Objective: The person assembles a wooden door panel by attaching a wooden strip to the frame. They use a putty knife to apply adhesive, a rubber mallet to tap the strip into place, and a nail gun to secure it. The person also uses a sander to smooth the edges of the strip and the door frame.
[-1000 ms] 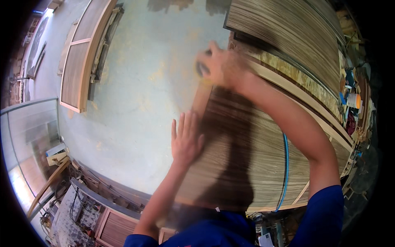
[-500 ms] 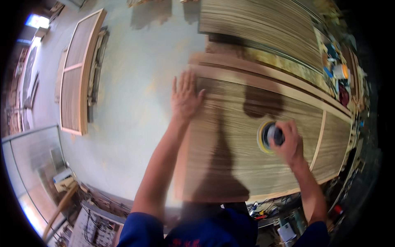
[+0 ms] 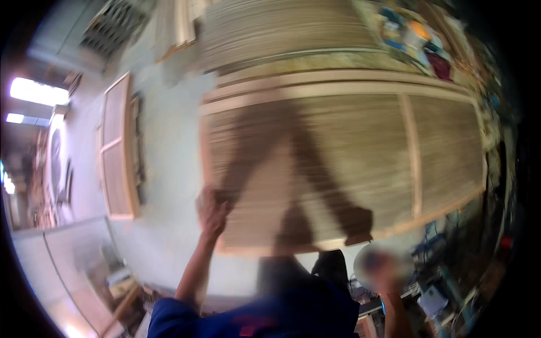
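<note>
A large framed wood panel (image 3: 349, 141) with streaky brown grain lies flat in front of me, with a pale crossbar (image 3: 414, 152) toward its right end. My left hand (image 3: 213, 217) rests at the panel's left edge near the close corner, fingers stretched along the frame and thumb apart. Off the panel's near edge, to the right, is my right hand (image 3: 386, 273). It is heavily blurred, with a dark shape at its fingers that I cannot make out. The round sander does not show clearly anywhere.
Another framed panel (image 3: 117, 149) stands on the left beyond a stretch of pale floor. A stack of grained boards (image 3: 287, 34) lies past the far edge. Tools and cables (image 3: 434, 298) crowd the lower right; an orange-topped container (image 3: 417, 32) sits at the far right.
My right hand has left the panel's surface and moved down toward me, where earlier it held a round sander. My left hand has slid nearer along the left edge. The view has shifted.
</note>
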A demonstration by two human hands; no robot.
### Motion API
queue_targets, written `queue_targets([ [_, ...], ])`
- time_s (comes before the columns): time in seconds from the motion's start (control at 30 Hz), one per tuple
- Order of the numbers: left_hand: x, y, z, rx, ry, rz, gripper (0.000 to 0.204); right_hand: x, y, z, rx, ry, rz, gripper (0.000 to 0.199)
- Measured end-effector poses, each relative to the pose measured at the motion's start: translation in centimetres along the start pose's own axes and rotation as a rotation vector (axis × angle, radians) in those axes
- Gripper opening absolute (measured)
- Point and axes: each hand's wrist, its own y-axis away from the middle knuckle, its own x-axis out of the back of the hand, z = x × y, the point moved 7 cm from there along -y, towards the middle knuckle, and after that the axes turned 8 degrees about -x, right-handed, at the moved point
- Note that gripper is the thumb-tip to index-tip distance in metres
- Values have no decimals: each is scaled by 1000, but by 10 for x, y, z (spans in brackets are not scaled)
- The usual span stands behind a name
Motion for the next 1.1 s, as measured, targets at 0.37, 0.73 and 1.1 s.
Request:
queue_targets([
  [0.37, -122, 103, 356, -229, -74, -88, 78, 70, 90, 355, 58, -461, -141, 24],
  [0.73, -161, -40, 837, -783, 4, 212, 75, 443, 39, 705, -338, 528, 5, 37],
  [1.1, -223, -85, 1220, -715, -42, -13, 74, 641, -204, 944, -251, 377, -79, 51],
])
